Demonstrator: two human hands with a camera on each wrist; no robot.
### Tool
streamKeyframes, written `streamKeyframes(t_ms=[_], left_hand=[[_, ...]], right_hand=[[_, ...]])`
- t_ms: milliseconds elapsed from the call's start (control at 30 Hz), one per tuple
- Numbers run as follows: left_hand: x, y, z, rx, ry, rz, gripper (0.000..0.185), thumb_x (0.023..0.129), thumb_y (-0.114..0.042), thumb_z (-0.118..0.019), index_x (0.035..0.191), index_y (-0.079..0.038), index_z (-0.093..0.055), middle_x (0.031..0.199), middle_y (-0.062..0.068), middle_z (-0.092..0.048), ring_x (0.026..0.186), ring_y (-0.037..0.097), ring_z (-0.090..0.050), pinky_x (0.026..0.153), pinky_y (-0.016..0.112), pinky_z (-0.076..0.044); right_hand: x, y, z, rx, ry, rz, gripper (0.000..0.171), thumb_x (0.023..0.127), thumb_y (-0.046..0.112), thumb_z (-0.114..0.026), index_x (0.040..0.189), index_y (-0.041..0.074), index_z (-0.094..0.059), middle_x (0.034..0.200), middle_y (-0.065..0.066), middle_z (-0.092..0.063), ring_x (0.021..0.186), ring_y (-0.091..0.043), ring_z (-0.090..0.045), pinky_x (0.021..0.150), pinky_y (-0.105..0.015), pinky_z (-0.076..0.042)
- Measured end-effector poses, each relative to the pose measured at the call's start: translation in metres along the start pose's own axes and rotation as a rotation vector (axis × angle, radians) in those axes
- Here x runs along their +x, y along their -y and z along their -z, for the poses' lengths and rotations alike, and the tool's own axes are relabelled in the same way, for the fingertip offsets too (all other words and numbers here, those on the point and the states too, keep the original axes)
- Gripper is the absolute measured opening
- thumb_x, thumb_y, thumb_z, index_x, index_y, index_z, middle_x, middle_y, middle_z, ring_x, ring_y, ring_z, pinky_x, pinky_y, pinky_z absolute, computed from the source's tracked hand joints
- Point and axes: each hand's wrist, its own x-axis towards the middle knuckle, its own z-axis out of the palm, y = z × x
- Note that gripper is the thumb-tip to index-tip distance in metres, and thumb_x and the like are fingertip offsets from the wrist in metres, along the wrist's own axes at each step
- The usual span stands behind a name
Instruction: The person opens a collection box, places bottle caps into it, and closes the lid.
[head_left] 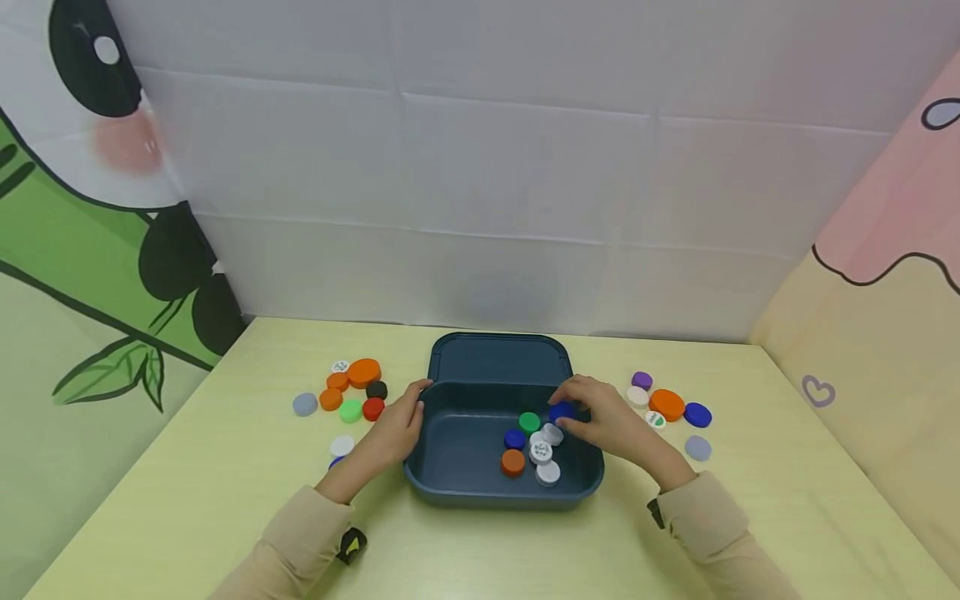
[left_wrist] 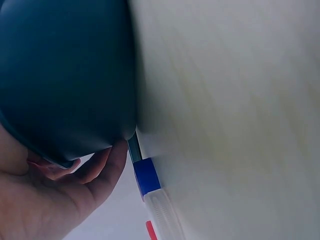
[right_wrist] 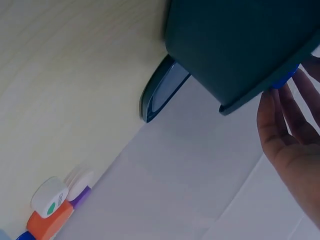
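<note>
A dark blue plastic box (head_left: 450, 467) is seen at the middle of a pale yellow surface (head_left: 225, 467), with its matching lid (head_left: 498, 358) lying flat just behind it, touching its far rim. Both arms are covered by beige sleeves (head_left: 307, 525).

The box's left wall is gripped by the left hand (head_left: 393, 433): the thumb is hooked over the rim, and the fingers are curled against the outside of the wall, as is confirmed in the left wrist view (left_wrist: 75, 180).

A dark blue cap (head_left: 561, 411) is pinched in the grip of the right hand (head_left: 607, 421), which is held just over the box's right rim, near the far right corner. The cap's blue edge is seen between the fingertips (right_wrist: 280, 100) in the right wrist view.

Several caps are gathered inside the box, toward its right half: a green cap (head_left: 529, 422), a second blue cap (head_left: 514, 438), an orange cap (head_left: 513, 462) and a few white and grey ones (head_left: 543, 454).

More caps are spread on the surface to either side. On the left, a cluster of orange, green, red, black, grey and white caps (head_left: 352, 396) is found. On the right, a purple cap (head_left: 642, 380), a large orange cap (head_left: 667, 404), a blue cap (head_left: 697, 414), and a grey cap (head_left: 697, 448) are laid.
</note>
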Motion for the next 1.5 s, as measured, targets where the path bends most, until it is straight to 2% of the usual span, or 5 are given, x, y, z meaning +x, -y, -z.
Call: streamKeyframes(t_ms=[367,633,900,1200,1500], left_hand=[[-0.001,0.000,0.001,0.009,-0.005,-0.013,0.036,0.096,-0.004,-0.035,0.131,0.004,-0.037,0.127,0.027,-0.051,0.115,0.037,-0.052,0.095,0.049,-0.043],[-0.001,-0.001,0.001,0.001,-0.002,-0.013,0.036,0.096,-0.004,-0.035,0.132,0.004,-0.037,0.127,0.026,-0.051,0.115,0.037,-0.052,0.096,0.049,-0.042],[0.000,-0.001,0.001,0.001,-0.002,-0.008,0.036,0.096,-0.004,-0.035,0.132,0.003,-0.037,0.128,0.026,-0.051,0.116,0.037,-0.052,0.096,0.049,-0.042],[-0.001,0.001,0.000,0.005,-0.003,-0.005,0.037,0.096,-0.004,-0.036,0.132,0.004,-0.037,0.128,0.027,-0.050,0.116,0.037,-0.051,0.097,0.050,-0.041],[0.000,0.001,0.000,-0.002,-0.006,-0.008,0.037,0.096,-0.004,-0.036,0.132,0.005,-0.037,0.128,0.026,-0.050,0.116,0.037,-0.051,0.097,0.050,-0.041]], right_hand=[[0.016,0.003,-0.029,0.044,0.068,0.104,0.019,0.081,0.008,-0.066,0.100,0.007,-0.063,0.100,-0.004,-0.062,0.087,-0.018,-0.056,0.079,-0.034,-0.052],[0.021,0.002,-0.040,0.073,0.114,0.092,0.022,0.080,0.008,-0.068,0.102,0.005,-0.062,0.102,-0.006,-0.063,0.093,-0.021,-0.058,0.083,-0.038,-0.051],[0.021,0.005,-0.041,0.043,0.143,0.081,0.024,0.079,0.010,-0.069,0.102,0.006,-0.062,0.103,-0.007,-0.063,0.094,-0.022,-0.058,0.084,-0.038,-0.050],[0.017,0.000,-0.032,0.154,0.086,0.061,0.028,0.080,0.004,-0.067,0.107,0.003,-0.060,0.106,-0.011,-0.062,0.092,-0.026,-0.060,0.083,-0.040,-0.052],[0.008,-0.015,-0.007,0.129,-0.049,0.017,0.032,0.079,0.004,-0.068,0.110,0.003,-0.059,0.106,-0.013,-0.063,0.095,-0.028,-0.060,0.078,-0.039,-0.053]])
